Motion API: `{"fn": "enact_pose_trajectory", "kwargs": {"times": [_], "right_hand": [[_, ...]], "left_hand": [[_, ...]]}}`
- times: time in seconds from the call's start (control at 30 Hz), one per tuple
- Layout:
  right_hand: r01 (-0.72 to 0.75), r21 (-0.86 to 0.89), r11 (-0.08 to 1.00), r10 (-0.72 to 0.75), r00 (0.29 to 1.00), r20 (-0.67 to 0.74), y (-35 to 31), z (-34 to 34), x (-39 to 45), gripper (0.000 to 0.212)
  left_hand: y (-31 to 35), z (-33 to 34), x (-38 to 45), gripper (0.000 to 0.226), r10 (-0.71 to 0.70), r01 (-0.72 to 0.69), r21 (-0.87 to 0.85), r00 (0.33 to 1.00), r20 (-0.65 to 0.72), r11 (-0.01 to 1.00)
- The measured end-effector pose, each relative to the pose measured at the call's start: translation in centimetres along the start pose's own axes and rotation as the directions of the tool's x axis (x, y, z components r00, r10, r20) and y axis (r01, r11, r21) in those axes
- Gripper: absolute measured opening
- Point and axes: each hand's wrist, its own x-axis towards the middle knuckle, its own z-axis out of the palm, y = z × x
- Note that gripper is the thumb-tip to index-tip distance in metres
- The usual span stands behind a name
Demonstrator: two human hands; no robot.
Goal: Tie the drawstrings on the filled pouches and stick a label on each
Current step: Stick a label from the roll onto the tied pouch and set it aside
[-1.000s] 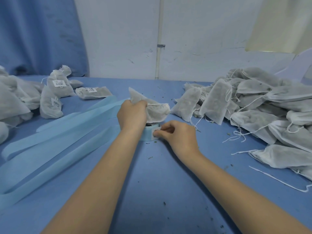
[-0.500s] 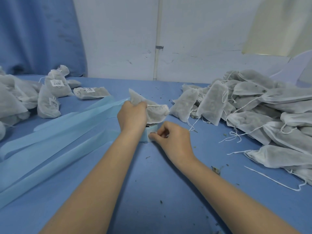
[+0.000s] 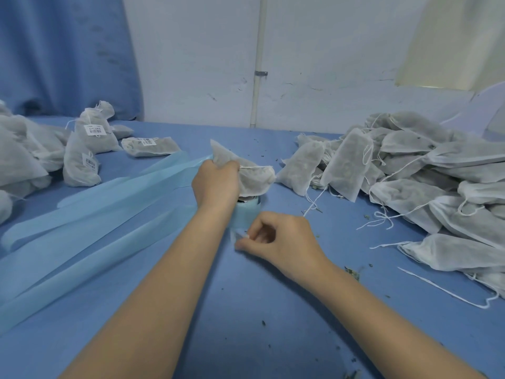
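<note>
My left hand (image 3: 216,183) grips a filled white pouch (image 3: 254,177) by its neck, holding it just above the light-blue label roll (image 3: 247,212) at the table's middle. My right hand (image 3: 276,236) is a little nearer to me than the roll and pinches a small white label (image 3: 237,236) between thumb and forefinger; the label is blurred. A heap of unlabelled pouches (image 3: 415,176) with loose drawstrings fills the right side. Labelled pouches (image 3: 90,143) stand at the left.
Long strips of light-blue backing tape (image 3: 82,220) trail from the roll across the left half of the blue table (image 3: 259,324). Loose white strings (image 3: 451,291) and dried herb crumbs lie at the right. A white wall with a pipe (image 3: 257,64) stands behind.
My right hand has pulled back from the roll toward me, with a label now pinched in its fingers. My left hand and the pouch have stayed over the roll.
</note>
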Motion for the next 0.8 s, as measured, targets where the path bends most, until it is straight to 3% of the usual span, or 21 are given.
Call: {"fn": "enact_pose_trajectory", "kwargs": {"times": [0.17,0.27,0.3,0.43,0.57,0.67,0.8], "right_hand": [[-0.095,0.177,0.980,0.115,0.988,-0.107,0.0,-1.7,-0.3,0.027],[-0.128,0.338,0.932,0.167,0.982,-0.090,0.1,-3.3,-0.4,0.056],[-0.119,0.406,0.906,0.177,0.978,-0.108,0.2,-3.7,-0.4,0.055],[-0.029,0.699,0.714,0.259,0.939,-0.225,0.1,-4.6,-0.6,0.010],[0.023,0.892,0.451,0.371,0.905,-0.210,0.0,-5.2,-0.7,0.001],[0.054,0.912,0.407,0.352,0.912,-0.211,-0.2,-5.4,-0.6,0.004],[0.076,0.900,0.430,0.342,0.908,-0.240,-0.6,-5.2,-0.6,0.006]], "left_hand": [[0.2,0.2,-0.5,0.020,0.027,-0.027,-0.063,1.000,-0.012,0.998],[0.4,0.1,-1.0,0.014,0.119,-0.125,-0.140,0.992,-0.048,0.982],[0.5,0.1,-1.2,0.013,0.152,-0.160,-0.184,0.987,-0.055,0.970],[0.6,0.8,-2.8,0.018,0.254,-0.253,-0.300,0.966,-0.037,0.920],[0.0,2.4,-5.2,0.012,0.280,-0.246,-0.392,0.960,0.032,0.887],[-0.2,3.4,-6.5,0.008,0.303,-0.219,-0.467,0.947,0.111,0.857],[-0.4,4.3,-7.8,0.012,0.294,-0.098,-0.594,0.924,0.243,0.798]]}}
